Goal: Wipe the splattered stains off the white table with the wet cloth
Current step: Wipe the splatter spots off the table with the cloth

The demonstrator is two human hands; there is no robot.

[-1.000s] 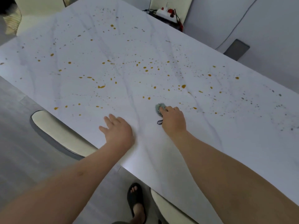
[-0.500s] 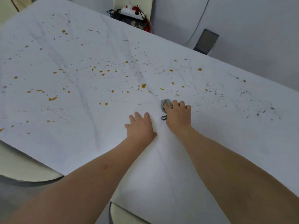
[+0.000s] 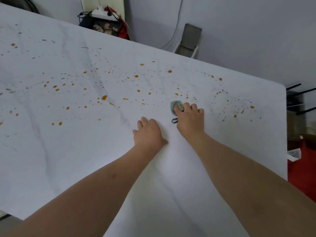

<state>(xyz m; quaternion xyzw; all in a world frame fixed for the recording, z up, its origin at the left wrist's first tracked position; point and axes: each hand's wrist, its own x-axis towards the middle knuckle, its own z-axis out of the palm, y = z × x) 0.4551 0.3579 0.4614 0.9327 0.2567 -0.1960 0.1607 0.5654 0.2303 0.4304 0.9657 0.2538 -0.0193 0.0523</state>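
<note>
A white marble-veined table [image 3: 71, 151] fills the view, speckled with several orange-brown stains [image 3: 104, 97] across its far half. My right hand [image 3: 190, 121] presses a small grey-green cloth [image 3: 175, 106] flat on the table; only the cloth's far edge and a dark loop [image 3: 174, 120] show beside my fingers. Stains lie just beyond and to the right of the cloth. My left hand [image 3: 147, 134] rests palm down on the table, close to the left of my right hand, holding nothing.
The table's right edge [image 3: 285, 134] runs near my right hand, with red items [image 3: 301, 168] on the floor beyond it. Behind the far edge stand a chair with a power strip [image 3: 102, 12] and a grey folded object [image 3: 190, 40] against the wall.
The view has swung right along the table. My right hand has slid the cloth rightward toward the table's right end, and my left hand has followed, staying flat beside it.
</note>
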